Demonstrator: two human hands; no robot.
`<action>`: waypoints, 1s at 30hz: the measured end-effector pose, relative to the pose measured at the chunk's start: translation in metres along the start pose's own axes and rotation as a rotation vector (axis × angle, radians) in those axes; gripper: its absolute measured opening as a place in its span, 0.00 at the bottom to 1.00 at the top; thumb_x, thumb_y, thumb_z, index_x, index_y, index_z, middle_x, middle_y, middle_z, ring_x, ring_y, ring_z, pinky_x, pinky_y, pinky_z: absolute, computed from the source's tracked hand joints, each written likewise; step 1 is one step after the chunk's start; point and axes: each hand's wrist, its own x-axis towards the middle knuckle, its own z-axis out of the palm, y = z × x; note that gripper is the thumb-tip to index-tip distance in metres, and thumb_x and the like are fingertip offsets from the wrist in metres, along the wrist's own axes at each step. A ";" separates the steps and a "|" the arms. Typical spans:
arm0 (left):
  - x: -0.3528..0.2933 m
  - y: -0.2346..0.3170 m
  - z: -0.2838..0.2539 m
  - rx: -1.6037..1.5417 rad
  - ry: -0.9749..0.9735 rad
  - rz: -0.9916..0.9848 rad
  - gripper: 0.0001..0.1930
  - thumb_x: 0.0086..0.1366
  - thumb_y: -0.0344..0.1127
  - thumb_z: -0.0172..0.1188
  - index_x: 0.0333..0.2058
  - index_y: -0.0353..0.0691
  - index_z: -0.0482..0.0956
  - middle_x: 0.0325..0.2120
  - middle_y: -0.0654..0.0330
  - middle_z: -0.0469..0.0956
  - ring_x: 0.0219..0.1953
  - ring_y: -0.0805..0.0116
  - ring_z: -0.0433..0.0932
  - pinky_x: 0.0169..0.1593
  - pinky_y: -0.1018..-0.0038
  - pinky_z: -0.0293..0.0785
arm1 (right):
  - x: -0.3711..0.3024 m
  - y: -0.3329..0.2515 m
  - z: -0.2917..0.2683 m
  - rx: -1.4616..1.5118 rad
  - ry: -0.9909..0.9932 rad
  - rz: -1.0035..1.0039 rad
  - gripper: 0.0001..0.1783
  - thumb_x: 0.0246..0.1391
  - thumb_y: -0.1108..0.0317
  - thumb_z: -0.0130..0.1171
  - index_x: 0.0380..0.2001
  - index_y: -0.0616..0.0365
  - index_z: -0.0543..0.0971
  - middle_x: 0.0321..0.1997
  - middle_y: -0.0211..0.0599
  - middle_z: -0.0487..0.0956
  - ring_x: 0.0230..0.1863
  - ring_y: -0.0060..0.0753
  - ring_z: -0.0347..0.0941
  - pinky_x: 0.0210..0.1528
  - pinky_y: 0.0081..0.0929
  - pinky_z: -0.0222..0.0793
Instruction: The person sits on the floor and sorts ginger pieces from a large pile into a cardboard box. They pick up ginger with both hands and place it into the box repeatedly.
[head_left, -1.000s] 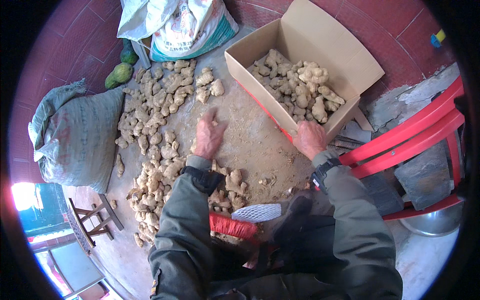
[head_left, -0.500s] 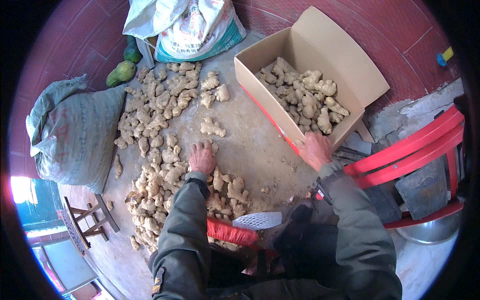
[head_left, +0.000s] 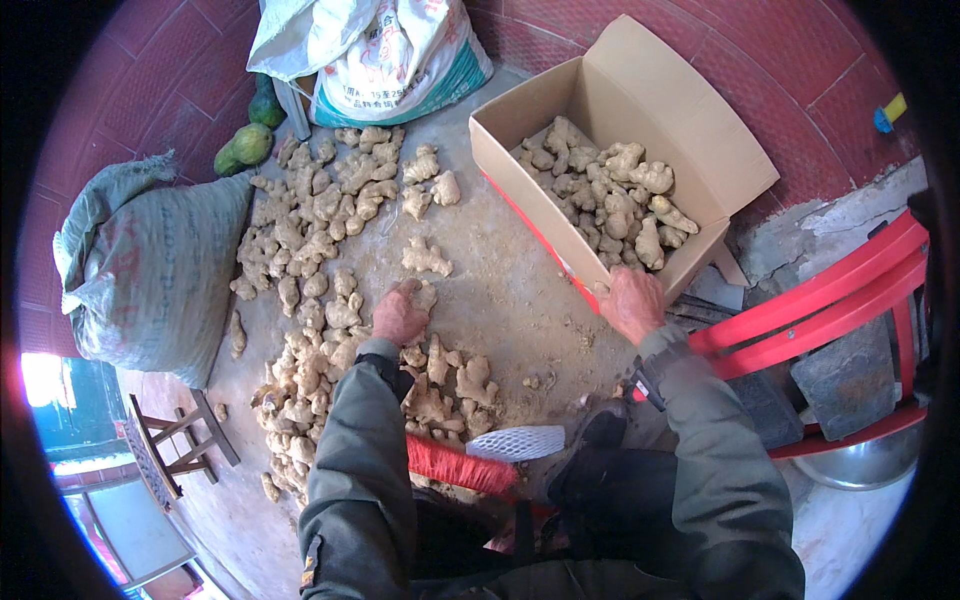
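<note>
My left hand (head_left: 399, 314) is curled over a small ginger root (head_left: 426, 296), which shows past its fingers at the right edge of the near pile. My right hand (head_left: 633, 306) grips the near wall of an open cardboard box (head_left: 520, 183), fingers hooked over its rim. Inside the box lies a heap of ginger roots (head_left: 620, 200). A lone ginger root (head_left: 427, 257) rests on the floor just beyond my left hand. Pale ginger roots (head_left: 300, 385) are heaped near my left forearm, and another spread of ginger (head_left: 310, 215) reaches toward the sacks.
A full woven sack (head_left: 150, 270) stands at left, a white and green sack (head_left: 400, 70) at the back beside green gourds (head_left: 243, 148). A red chair (head_left: 815, 290) is at right. Red bristles (head_left: 460, 465) and white foam netting (head_left: 515, 442) lie before me.
My left hand's fingers, stretched out over the ginger before, have curled in around the small root, and the hand has drawn slightly nearer. My right hand stays on the box.
</note>
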 end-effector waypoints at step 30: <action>-0.050 -0.047 -0.090 0.769 -0.430 -0.121 0.28 0.62 0.48 0.69 0.61 0.50 0.80 0.59 0.48 0.79 0.62 0.45 0.79 0.62 0.52 0.78 | 0.005 0.006 0.011 0.026 0.046 -0.006 0.18 0.52 0.55 0.72 0.35 0.61 0.87 0.36 0.56 0.87 0.41 0.61 0.85 0.47 0.55 0.79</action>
